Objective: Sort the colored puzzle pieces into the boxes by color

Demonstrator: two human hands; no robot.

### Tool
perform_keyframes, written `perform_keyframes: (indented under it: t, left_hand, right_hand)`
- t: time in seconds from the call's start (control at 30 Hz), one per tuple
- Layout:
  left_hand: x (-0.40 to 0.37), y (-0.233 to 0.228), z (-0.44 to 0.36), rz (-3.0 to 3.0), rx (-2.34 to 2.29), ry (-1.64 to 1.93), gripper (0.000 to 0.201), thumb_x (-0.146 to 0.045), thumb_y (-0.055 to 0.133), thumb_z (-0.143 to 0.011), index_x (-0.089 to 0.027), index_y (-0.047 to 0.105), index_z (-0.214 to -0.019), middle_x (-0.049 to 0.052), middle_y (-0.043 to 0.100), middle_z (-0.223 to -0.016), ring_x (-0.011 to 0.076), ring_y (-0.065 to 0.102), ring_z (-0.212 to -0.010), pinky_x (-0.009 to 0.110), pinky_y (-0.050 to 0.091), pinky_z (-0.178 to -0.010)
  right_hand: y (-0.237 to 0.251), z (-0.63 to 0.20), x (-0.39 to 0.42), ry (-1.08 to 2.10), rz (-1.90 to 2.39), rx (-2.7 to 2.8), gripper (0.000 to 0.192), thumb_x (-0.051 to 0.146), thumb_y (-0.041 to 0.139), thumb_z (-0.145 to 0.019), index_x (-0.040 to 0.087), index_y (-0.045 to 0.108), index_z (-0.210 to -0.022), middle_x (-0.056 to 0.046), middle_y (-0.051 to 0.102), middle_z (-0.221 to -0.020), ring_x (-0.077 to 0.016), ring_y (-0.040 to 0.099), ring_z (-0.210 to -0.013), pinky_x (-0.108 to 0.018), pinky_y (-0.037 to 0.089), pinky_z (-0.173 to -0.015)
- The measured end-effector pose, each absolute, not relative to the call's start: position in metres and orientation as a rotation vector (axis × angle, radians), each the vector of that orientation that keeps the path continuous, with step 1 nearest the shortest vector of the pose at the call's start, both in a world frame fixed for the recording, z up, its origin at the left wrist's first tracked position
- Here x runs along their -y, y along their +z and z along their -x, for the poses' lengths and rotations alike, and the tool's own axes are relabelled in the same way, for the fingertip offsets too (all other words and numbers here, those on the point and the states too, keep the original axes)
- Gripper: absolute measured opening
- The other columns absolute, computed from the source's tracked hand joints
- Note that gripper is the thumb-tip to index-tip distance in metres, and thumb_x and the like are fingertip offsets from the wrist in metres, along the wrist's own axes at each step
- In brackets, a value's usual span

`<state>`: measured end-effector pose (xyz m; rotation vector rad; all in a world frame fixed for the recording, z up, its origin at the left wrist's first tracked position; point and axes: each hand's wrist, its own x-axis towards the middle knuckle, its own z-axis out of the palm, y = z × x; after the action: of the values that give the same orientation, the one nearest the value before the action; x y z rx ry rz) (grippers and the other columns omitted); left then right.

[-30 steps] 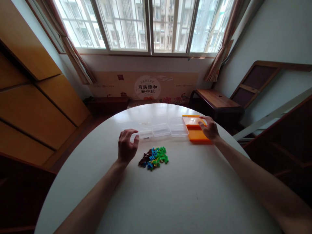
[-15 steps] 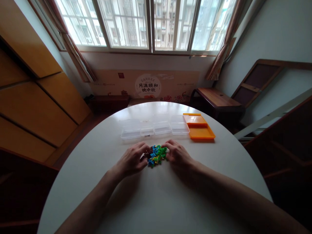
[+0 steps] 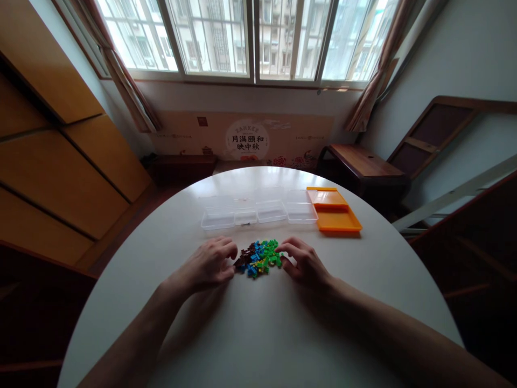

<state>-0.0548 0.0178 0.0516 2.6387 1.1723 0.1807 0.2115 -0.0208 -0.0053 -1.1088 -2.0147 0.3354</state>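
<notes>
Hands flank the bricks [image 3: 259, 257] on the counter [image 3: 258, 328]: left hand [image 3: 210, 264] and right hand [image 3: 305, 261] loosely curled, fingertips touching, gripping nothing.

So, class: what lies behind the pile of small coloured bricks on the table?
Behind the brick pile stands a row of clear plastic trays, with an orange tray at its right end. One clear tray holds a small dark speck; whether the others hold anything cannot be made out.
</notes>
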Motion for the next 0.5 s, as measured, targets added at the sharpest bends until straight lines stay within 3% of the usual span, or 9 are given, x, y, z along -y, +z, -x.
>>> perform_keyframes:
  t: [0.1, 0.27, 0.5]
  left_hand:
    - [-0.018, 0.051, 0.052, -2.654, -1.208, 0.112, 0.001, -0.018, 0.053, -0.073, -0.019, 0.053, -0.075, 0.003, 0.057, -0.080, 0.0181, 0.052, -0.075, 0.028, 0.039, -0.065]
    - [-0.021, 0.047, 0.053, -2.683, -1.203, 0.161, 0.005, -0.015, 0.052, -0.075, -0.018, 0.055, -0.073, 0.002, 0.058, -0.078, 0.0177, 0.052, -0.075, 0.028, 0.040, -0.066]
    - [-0.016, 0.046, 0.047, -2.764, -1.045, 0.617, 0.007, -0.016, 0.055, -0.082, -0.018, 0.060, -0.078, 0.004, 0.061, -0.081, 0.0174, 0.055, -0.078, 0.029, 0.045, -0.070]
  right_hand:
    - [-0.006, -0.212, 0.021, 0.326, 1.101, 2.022, 0.021, 0.012, 0.052, -0.081, 0.020, 0.064, -0.096, -0.007, 0.064, -0.094, -0.0181, 0.061, -0.082, -0.030, 0.050, -0.072]
    - [-0.004, -0.213, 0.023, 0.335, 1.098, 2.030, 0.020, 0.012, 0.053, -0.081, 0.020, 0.065, -0.095, -0.007, 0.064, -0.093, -0.0175, 0.061, -0.082, -0.030, 0.050, -0.072]
    - [0.008, -0.201, 0.029, 0.522, 1.129, 1.920, 0.011, 0.024, 0.057, -0.086, 0.019, 0.066, -0.091, -0.003, 0.064, -0.081, -0.0124, 0.056, -0.065, -0.024, 0.045, -0.060]
